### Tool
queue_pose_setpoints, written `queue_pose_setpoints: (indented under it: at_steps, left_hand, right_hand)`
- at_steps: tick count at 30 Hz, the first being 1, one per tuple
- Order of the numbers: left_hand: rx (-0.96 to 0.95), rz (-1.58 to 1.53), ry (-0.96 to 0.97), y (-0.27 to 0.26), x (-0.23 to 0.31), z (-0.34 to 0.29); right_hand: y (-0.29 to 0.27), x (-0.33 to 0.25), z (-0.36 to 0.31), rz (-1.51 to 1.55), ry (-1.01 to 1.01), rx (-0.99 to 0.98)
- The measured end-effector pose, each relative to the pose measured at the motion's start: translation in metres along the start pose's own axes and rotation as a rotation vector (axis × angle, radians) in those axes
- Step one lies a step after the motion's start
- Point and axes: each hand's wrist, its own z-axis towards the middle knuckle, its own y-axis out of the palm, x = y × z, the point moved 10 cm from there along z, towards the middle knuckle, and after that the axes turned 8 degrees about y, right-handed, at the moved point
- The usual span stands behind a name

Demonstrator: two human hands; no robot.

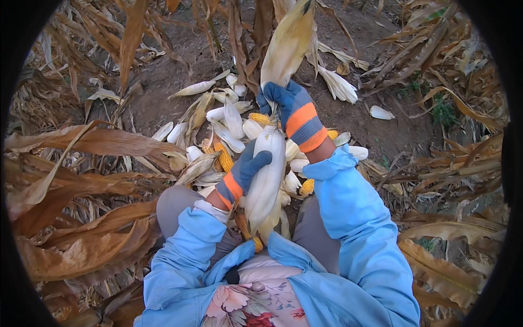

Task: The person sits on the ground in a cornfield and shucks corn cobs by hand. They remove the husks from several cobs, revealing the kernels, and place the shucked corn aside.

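Observation:
An ear of corn (267, 180) in pale, creamy husk stands upright in front of me. My left hand (246, 170), in a blue-grey and orange glove, is wrapped round its middle from the left. At its upper end my right hand (291, 106), gloved alike, is closed on the husk top. A long yellowish husk leaf (287, 46) rises beyond the right fingers; whether it is still joined to the ear is hidden there. Just left of the ear lies a bare yellow cob (224, 157). Another yellow cob (249, 231) is below, near my lap.
Stripped husks (231, 120) and several cobs are heaped on the brown soil (163, 87) between my knees and beyond. Dry corn leaves (81, 185) crowd the left side, with more dry stalks and leaves (452, 174) at right. One loose white husk (381, 113) lies farther right.

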Motion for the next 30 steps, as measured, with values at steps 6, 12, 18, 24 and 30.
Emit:
queue_pose_setpoints:
  at_steps: [6,12,18,24,30]
  left_hand:
    - [0.038,0.161,0.141,-0.007,0.014,0.005]
    - [0.023,-0.121,-0.142,0.0,0.002,-0.006]
    - [0.064,-0.418,-0.288,0.0,-0.02,-0.015]
    - [0.106,-0.546,-0.433,0.007,-0.026,-0.024]
    - [0.098,-0.514,-0.494,0.006,-0.034,-0.032]
  right_hand:
    - [0.009,-0.011,-0.004,-0.175,-0.011,-0.034]
    - [0.005,-0.013,-0.013,-0.465,0.091,-0.06]
    - [0.013,0.003,-0.018,-0.62,0.157,-0.213]
    - [-0.002,0.027,-0.005,-0.948,0.075,-0.127]
    - [0.018,0.021,-0.002,-1.322,-0.275,-0.106]
